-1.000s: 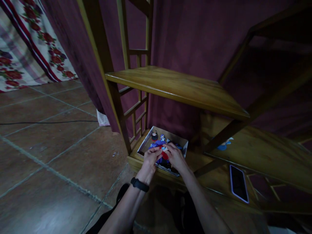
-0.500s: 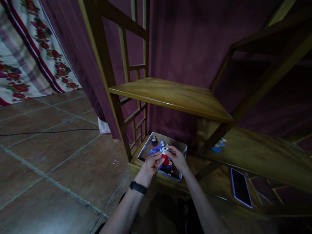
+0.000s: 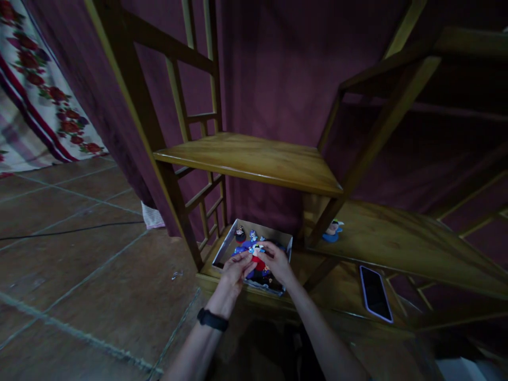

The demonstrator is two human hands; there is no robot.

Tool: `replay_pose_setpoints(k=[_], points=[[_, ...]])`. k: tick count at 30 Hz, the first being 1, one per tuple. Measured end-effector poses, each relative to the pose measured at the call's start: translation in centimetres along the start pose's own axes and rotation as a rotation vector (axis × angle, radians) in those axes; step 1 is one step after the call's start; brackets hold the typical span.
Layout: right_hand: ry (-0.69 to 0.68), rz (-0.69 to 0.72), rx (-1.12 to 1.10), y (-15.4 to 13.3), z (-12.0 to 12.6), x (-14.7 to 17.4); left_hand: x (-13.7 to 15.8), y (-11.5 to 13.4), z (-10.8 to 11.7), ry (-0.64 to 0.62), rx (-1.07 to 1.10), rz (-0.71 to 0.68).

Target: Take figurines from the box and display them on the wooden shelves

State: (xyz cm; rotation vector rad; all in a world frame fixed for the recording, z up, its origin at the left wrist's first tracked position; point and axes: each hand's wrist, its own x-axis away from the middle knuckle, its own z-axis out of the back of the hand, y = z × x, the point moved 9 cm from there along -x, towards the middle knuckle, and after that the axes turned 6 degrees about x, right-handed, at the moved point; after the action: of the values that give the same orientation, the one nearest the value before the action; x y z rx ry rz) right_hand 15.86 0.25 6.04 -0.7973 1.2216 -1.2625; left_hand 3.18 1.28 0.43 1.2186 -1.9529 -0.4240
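Currently, red-and-white figurine (image 3: 257,260) held up over the box (image 3: 273,229), head toward twelve o'clock — left hand (image 3: 236,269) pinching it from eight, right hand (image 3: 278,260) from three — neither nearer.

Box (image 3: 273,234) on bottom shelf (image 3: 341,286), left end; figurine (image 3: 240,234) in box's back left corner. Phone (image 3: 375,294) right of box, near shelf's front edge. Toy (image 3: 332,232) on right-hand shelf (image 3: 397,243), left end.

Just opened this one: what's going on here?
A person's left hand and right hand hold a small red-based figurine above an open box. More figurines are in the box, which sits on the bottom shelf. A phone lies farther right.
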Motion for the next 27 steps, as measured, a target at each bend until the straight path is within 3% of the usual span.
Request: replay_pose_setpoints(k=[8,18,22,27], points=[[0.009,-0.118,-0.098,2.3,0.5,0.6,1.4,1.7,-2.8,-0.152,-0.543,-0.42],[-0.029,-0.252,-0.326,3.7,-0.3,1.0,4.7,2.9,-4.5,-0.158,-1.188,-0.793],[-0.02,-0.275,-0.38,3.6,-0.4,1.1,5.2,1.9,-5.9,-0.222,-1.479,-0.896],[-0.003,-0.303,-0.386,3.6,-0.2,1.5,5.4,1.6,-6.1,-0.238,-1.536,-0.907]])
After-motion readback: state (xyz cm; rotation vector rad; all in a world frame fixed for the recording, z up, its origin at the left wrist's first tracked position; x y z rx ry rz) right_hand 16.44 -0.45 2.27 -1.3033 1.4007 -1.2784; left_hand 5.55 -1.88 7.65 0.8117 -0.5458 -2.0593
